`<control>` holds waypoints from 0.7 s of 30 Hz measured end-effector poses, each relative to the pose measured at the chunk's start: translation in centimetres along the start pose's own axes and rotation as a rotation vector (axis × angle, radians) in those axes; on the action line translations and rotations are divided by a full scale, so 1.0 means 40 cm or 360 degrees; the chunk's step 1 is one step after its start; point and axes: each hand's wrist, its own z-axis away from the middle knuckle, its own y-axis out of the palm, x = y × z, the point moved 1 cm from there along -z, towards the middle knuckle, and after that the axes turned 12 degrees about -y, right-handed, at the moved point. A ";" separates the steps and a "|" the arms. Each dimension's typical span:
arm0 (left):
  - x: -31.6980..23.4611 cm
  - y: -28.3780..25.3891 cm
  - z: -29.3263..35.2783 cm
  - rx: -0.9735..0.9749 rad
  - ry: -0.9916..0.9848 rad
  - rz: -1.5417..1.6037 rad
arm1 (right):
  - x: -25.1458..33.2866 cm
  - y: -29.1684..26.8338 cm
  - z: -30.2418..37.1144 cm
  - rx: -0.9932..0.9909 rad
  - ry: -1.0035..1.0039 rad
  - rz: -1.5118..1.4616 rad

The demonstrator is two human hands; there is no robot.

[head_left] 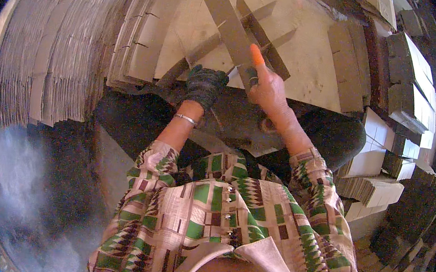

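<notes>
My left hand (205,84), in a dark glove, grips the near end of a slotted cardboard strip (183,65) that lies flat on the work table (309,60). My right hand (267,87) is bare except for an orange cover on the forefinger (256,55). It holds the near end of a long cardboard strip (227,20) standing on edge. That strip crosses other slotted strips (265,38), forming a partly built cardboard grid in the middle of the table.
A tall leaning stack of cardboard sheets (55,45) fills the left. A pile of slotted strips (146,29) lies beside it on the table, another pile (346,65) on the right. Bundles of cardboard pieces (399,76) crowd the right side and floor.
</notes>
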 end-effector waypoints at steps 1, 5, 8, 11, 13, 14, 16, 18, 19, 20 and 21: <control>0.001 0.000 -0.001 0.0012 0.0040 -0.0054 | -0.007 -0.007 -0.010 0.0008 0.0046 -0.0005; -0.006 -0.006 -0.003 0.0089 0.0131 -0.0222 | -0.008 -0.021 -0.024 0.0174 0.0060 -0.0008; -0.025 -0.017 -0.002 0.0095 0.0071 -0.0213 | -0.023 0.006 -0.019 0.0293 -0.0054 0.0111; -0.037 -0.021 -0.008 0.0133 0.0004 -0.0208 | -0.033 0.046 -0.012 0.0246 -0.0112 0.0090; -0.029 -0.023 -0.005 0.0098 -0.0053 -0.0175 | -0.018 0.063 -0.022 0.0260 -0.0131 0.0112; -0.026 -0.021 -0.003 0.0039 -0.0088 -0.0130 | -0.011 0.071 -0.026 0.0266 -0.0139 0.0124; -0.018 -0.010 -0.003 -0.0050 -0.0094 -0.0033 | 0.007 0.091 -0.022 0.0340 -0.0087 0.0198; -0.013 -0.007 0.003 -0.0107 -0.0050 0.0059 | 0.003 0.116 -0.014 0.0352 -0.0046 0.0244; -0.014 -0.008 -0.002 -0.0089 -0.0067 0.0074 | -0.004 0.131 -0.009 0.0328 -0.0032 0.0252; -0.016 -0.008 -0.008 -0.0070 -0.0083 0.0089 | -0.015 0.142 -0.005 0.0304 -0.0016 0.0261; -0.019 -0.011 -0.007 -0.0045 -0.0098 0.0102 | -0.014 0.146 -0.011 0.0342 -0.0003 0.0286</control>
